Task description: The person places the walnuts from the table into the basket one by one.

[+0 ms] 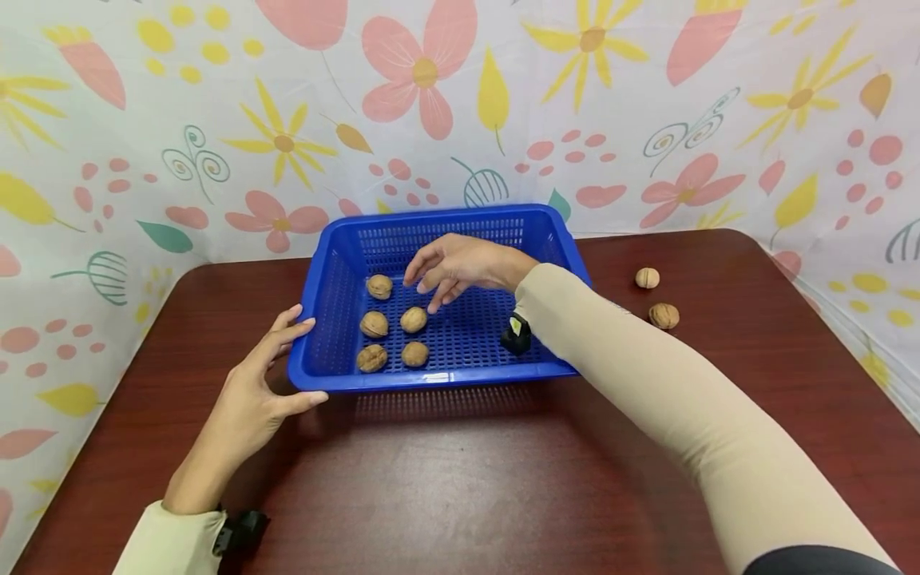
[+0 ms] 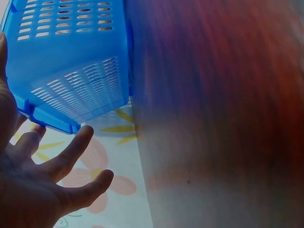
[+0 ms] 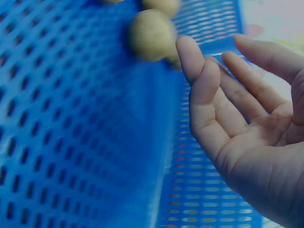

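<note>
A blue plastic basket [image 1: 460,377] with slotted walls stands on the table. My left hand [image 1: 247,399] holds it at the near left corner, thumb on the front rim and fingertips over the left rim. In the left wrist view its fingers [image 2: 71,154] lie along the outside of the basket. Inside, several walnuts [image 1: 374,323] sit in two columns on the left side. My right hand [image 1: 463,267] hovers inside the basket with loosely bent fingers and nothing held. Its fingertips are close to a walnut [image 1: 413,319] of the second column.
To the right of the basket, two more walnuts [image 1: 648,278] [image 1: 664,315] lie on the dark red-brown table [image 1: 460,479]. A flower-patterned cloth [image 1: 424,72] hangs behind the table and at its sides. The right forearm crosses over the basket's right rim.
</note>
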Demonstrator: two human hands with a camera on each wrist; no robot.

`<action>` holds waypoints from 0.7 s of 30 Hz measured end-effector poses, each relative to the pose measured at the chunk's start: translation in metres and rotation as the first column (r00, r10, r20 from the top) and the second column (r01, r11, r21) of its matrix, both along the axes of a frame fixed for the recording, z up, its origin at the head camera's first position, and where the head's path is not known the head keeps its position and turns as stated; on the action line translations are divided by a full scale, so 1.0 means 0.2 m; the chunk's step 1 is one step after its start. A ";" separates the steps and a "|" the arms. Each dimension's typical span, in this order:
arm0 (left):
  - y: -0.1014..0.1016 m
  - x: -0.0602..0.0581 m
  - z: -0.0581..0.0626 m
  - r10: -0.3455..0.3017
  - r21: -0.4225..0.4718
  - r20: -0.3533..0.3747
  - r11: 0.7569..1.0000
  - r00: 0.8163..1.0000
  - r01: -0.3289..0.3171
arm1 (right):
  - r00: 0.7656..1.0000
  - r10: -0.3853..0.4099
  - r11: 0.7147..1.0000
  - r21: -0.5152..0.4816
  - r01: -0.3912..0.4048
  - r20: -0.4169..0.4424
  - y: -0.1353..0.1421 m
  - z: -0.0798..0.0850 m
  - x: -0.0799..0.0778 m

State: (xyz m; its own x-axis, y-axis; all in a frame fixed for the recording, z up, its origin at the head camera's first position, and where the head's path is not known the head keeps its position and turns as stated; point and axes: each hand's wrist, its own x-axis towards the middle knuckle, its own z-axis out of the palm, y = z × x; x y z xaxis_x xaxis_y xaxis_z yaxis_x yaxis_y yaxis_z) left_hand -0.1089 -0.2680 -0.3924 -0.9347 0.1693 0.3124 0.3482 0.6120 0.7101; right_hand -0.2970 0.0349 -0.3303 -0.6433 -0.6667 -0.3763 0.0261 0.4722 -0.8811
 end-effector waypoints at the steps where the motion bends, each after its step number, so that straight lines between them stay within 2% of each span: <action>1: 0.00 0.00 0.00 0.000 0.000 0.004 1.000 1.000 0.000 | 1.000 -0.014 1.000 -0.022 0.014 -0.002 0.01 0.02 0.00; 7: 0.00 0.00 0.01 0.010 -0.006 0.015 1.000 1.000 -0.010 | 0.998 -0.065 0.993 -0.103 0.062 -0.028 0.10 0.17 0.03; 13: 0.00 0.00 0.02 0.009 -0.002 0.030 1.000 1.000 -0.009 | 0.989 -0.103 0.976 -0.204 0.080 -0.102 0.30 0.32 0.08; 18: 0.00 0.00 0.03 0.012 0.001 0.037 1.000 0.999 -0.012 | 0.978 -0.140 0.961 -0.258 0.097 -0.156 0.52 0.38 0.12; 21: 0.00 0.00 0.03 0.012 0.005 0.035 1.000 0.999 -0.013 | 0.976 -0.165 0.943 -0.314 0.113 -0.144 0.67 0.37 0.15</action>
